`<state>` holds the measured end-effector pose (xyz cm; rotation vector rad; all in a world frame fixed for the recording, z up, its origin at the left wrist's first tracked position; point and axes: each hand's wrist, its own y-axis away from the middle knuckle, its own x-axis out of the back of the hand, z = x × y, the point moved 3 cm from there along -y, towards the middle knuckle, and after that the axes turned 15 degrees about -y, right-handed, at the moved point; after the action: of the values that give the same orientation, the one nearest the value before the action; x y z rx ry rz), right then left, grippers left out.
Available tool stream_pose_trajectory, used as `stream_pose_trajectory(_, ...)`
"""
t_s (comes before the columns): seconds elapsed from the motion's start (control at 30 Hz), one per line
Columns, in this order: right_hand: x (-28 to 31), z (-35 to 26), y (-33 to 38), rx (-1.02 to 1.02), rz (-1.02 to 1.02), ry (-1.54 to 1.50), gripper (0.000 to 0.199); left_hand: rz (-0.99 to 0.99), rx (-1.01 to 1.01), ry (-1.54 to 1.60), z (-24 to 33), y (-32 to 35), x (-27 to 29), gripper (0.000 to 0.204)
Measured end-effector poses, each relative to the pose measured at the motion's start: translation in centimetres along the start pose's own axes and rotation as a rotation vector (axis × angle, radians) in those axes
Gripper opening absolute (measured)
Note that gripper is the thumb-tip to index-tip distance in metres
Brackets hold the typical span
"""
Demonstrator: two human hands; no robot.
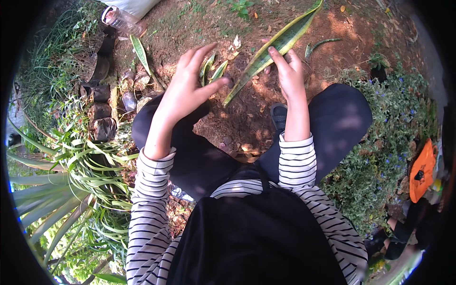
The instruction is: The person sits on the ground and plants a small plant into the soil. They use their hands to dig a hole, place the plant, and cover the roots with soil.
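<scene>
Head view has your two black-trousered legs (337,128) folded nearest, two white sleeves with dark stripes (297,164) above them and one dark sandal (279,115) between the knees. Your right hand (289,78) pinches one long, pointed green leaf with yellow edges (273,56) between thumb and fingers; it slants over the brown soil (249,121), its lower tip near your other thumb. Your left hand (186,89) is spread wide, with nothing visibly held. Just past its thumb are two short yellow-edged leaves (219,71). Farther out you have one upright green leaf with pale edges (140,51) to the left, one thin curved green leaf (320,45) to the right, then one clear plastic bottle with a pinkish end (124,23) beside one white sack (135,5)
</scene>
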<state>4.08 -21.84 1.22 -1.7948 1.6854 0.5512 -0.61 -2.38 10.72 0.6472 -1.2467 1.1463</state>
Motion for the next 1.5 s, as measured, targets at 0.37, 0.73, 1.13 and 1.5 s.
stream_pose_trajectory(0.37, 2.2, 10.3, -2.4, -0.294, -0.073, 0.499, 0.037, -0.069, 0.161, 0.245, -7.9, -11.5, -2.0, 0.034)
stream_pose_trajectory(0.73, 9.0, 34.3, -2.9, -0.747, -0.009, 1.499, 0.051, 0.727, 0.509, 1.352, -17.5, -9.6, 2.2, 0.015)
stream_pose_trajectory(1.13, 8.2, 37.8, -4.0, -0.916, 0.442, 1.377, 0.047, 0.832, 0.866, 1.798, -20.7, -10.4, -0.5, 0.012)
stream_pose_trajectory(1.5, 16.6, 37.1, 0.3, -0.412, 0.634, 0.640, 0.030, 0.736, 0.785, 1.885, -19.5, -12.2, -0.4, 0.012)
